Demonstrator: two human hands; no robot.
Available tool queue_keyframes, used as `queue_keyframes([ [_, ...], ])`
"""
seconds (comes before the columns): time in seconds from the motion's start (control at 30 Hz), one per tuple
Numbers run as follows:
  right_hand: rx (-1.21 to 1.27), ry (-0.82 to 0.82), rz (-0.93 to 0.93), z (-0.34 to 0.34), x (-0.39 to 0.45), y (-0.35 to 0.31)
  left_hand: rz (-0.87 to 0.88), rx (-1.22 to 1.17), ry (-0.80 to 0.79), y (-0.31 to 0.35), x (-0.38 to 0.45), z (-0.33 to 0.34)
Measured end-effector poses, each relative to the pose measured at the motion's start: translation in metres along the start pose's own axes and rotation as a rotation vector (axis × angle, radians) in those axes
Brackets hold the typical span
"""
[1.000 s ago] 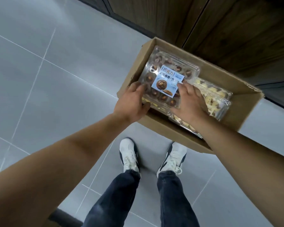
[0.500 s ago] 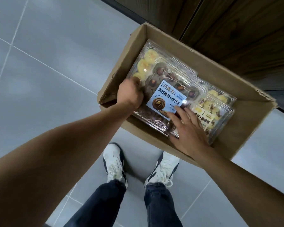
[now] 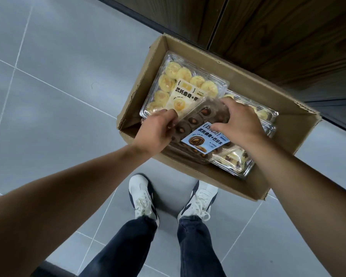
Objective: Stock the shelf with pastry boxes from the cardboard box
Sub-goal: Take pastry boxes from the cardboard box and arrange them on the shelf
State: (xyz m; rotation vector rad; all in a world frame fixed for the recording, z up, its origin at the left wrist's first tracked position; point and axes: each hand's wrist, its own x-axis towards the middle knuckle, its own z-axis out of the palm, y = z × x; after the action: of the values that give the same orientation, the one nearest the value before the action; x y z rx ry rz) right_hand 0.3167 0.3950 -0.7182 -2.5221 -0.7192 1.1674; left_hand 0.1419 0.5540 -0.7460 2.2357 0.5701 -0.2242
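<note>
**Chocolate pastry box gripped at both ends, above the carton**

Both hands grasp the clear chocolate pastry box [image 3: 198,134]: left hand [image 3: 158,130] pinching its left end, right hand [image 3: 240,120] curled over the far right edge. It sits tilted over the cardboard box's [image 3: 284,156] near wall, above the yellow pastry boxes [image 3: 180,86]. Likely light, with thin, flexible, slippery plastic that dents easily; holding opposite rims seems wiser than squeezing the lid.
</note>
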Motion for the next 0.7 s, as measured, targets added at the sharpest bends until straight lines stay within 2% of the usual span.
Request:
queue_keyframes([
  [0.1, -0.045, -0.023, 0.006, -0.004, -0.016, 0.010, -0.051, 0.009, -0.096, 0.004, 0.004, -0.002],
  [0.2, -0.085, -0.017, 0.068, -0.012, -0.033, 0.030, -0.136, 0.128, -0.158, 0.006, 0.018, -0.006],
  [0.37, -0.355, -0.099, 0.125, -0.020, -0.034, 0.054, -0.124, 0.364, -0.233, 0.017, 0.059, 0.002],
  [0.53, -0.391, -0.010, 0.139, -0.014, 0.000, 0.044, -0.085, 0.521, -0.339, 0.021, 0.111, 0.023],
  [0.7, -0.425, 0.050, 0.141, -0.004, 0.016, 0.050, -0.069, 0.662, -0.366, -0.001, 0.087, 0.041],
])
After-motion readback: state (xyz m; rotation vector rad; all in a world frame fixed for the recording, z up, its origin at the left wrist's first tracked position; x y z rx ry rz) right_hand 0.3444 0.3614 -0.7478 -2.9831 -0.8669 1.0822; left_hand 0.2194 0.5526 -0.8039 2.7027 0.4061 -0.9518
